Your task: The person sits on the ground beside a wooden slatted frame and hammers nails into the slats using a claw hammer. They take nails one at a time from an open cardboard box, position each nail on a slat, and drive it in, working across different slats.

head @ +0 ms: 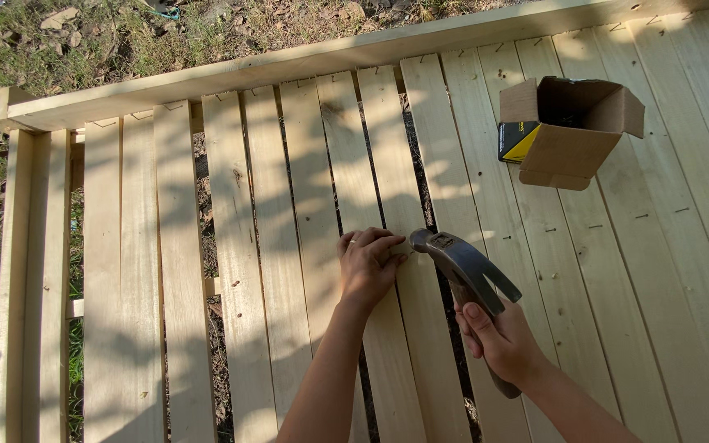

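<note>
The left hand [367,267] rests on a pale wooden slat [395,246], fingers pinched together at their tips, at about two o'clock from the palm; whether a nail sits between them cannot be told. The right hand [498,340] is closed firmly around the handle of a claw hammer [461,262]. The hammer's long axis runs from five o'clock at the grip to eleven o'clock at the head, whose striking face lies just beside the left fingertips [397,253], at three o'clock from them. An open cardboard box [568,131] sits well apart, at one o'clock.
</note>
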{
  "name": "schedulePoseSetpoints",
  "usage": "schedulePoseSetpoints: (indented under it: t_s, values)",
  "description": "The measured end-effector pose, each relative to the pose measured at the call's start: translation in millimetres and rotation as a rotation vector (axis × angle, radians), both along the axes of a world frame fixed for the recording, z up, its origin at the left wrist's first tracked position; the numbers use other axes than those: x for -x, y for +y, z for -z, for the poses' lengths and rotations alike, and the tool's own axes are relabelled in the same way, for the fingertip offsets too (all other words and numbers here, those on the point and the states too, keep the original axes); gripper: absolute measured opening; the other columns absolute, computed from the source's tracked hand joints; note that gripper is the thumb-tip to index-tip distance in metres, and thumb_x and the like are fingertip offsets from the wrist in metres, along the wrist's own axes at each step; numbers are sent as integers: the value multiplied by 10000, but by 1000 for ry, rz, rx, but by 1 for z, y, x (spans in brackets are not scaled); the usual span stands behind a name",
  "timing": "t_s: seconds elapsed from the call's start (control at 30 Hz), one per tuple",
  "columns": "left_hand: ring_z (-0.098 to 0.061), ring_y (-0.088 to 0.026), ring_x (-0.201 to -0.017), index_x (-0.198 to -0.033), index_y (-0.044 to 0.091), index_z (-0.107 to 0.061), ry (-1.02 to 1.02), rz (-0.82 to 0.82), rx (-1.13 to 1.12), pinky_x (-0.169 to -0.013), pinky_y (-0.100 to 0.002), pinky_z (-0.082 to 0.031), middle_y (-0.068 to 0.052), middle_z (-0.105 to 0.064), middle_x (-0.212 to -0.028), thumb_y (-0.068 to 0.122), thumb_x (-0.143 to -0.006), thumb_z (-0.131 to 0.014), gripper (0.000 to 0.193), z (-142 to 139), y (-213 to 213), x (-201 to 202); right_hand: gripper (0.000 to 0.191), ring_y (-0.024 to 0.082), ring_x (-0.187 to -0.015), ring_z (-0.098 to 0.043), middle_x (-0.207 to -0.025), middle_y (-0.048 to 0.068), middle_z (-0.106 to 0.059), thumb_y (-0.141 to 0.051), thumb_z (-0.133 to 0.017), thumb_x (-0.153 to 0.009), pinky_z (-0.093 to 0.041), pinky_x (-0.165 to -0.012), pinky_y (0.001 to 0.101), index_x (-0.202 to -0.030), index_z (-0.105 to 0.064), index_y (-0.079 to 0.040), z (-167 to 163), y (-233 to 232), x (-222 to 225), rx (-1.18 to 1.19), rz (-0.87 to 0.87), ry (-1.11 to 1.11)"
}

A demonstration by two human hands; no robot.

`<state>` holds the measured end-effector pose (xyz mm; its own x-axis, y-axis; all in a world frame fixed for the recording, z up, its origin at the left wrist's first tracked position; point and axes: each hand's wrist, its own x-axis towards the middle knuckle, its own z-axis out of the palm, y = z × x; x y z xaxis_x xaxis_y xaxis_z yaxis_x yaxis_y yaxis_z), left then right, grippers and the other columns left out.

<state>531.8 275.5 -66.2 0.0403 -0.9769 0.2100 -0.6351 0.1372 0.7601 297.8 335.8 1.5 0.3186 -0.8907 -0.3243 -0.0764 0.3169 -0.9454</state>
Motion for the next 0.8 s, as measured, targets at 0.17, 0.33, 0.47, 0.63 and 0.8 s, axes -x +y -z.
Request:
schedulePoseSetpoints:
  t_s: [0.17,0.33,0.47,0.63,0.8]
  values:
    - [-685,-203,-972,-1130,128,-642,81,-63,9,-1130,-422,-354,-3,-734,-1024,-75,-859,-546,352,14,0,-1,488,113,-461,-473,-654,47,-518,-453,-559,-997,-407,-414,286,-902,-586,25,7,-9,0,-147,34,205]
    - [-689,-209,-951,-1248,112,-520,127,-86,-1,-1128,-426,-352,-29,-758,-1032,-106,-862,-493,444,25,-2,2,453,69,-473,-471,-684,-3,-536,-487,-542,-950,-403,-417,247,-983,-597,-39,2,1,8,34,56,-65]
    - [-690,-210,-943,-1258,119,-503,127,-96,-7,-1124,-426,-349,-33,-763,-1020,-77,-903,-498,405,26,-2,1,493,113,-430,-449,-621,41,-500,-502,-551,-964,-403,-398,281,-917,-578,-12,10,-7,-3,-143,22,150]
    - [-695,-216,-960,-1243,110,-504,129,-87,-13,-1126,-437,-341,-35,-766,-1030,-88,-886,-470,410,29,-1,2,508,105,-423,-469,-606,18,-513,-522,-531,-956,-404,-385,289,-890,-589,-22,1,-12,9,-131,83,160]
    - [-693,-226,-951,-1240,104,-509,138,-97,-24,-1144,-447,-325,-45,-773,-1035,-99,-853,-454,440,30,-1,3,514,111,-396,-425,-571,2,-443,-539,-521,-963,-403,-382,300,-872,-557,-34,-7,-13,-4,-246,-46,290]
